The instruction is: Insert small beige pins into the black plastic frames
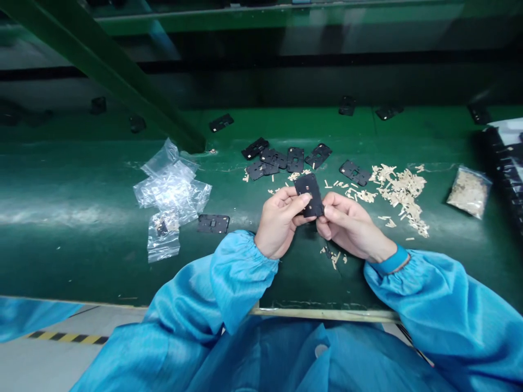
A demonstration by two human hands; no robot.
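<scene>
Both my left hand (280, 223) and my right hand (351, 226) pinch a small black plastic plate (310, 193) with square cut-outs, holding it upright between them. Its lower end is partly hidden by my fingers. Just beyond my hands lies a loose group of similar black plates (278, 160). To the right of my right hand, beige slivers (402, 196) are scattered in a heap. A few of these slivers lie below my hands. Another black plate (213, 224) rests to the left of my left hand.
The surface is a green mat (102, 261) with a pale front edge. Crumpled clear plastic bags (171, 190) lie at left, and a bag of beige slivers (469, 191) lies at right. A green beam (110, 71) crosses the upper left. A black stack (500, 169) sits at the right edge.
</scene>
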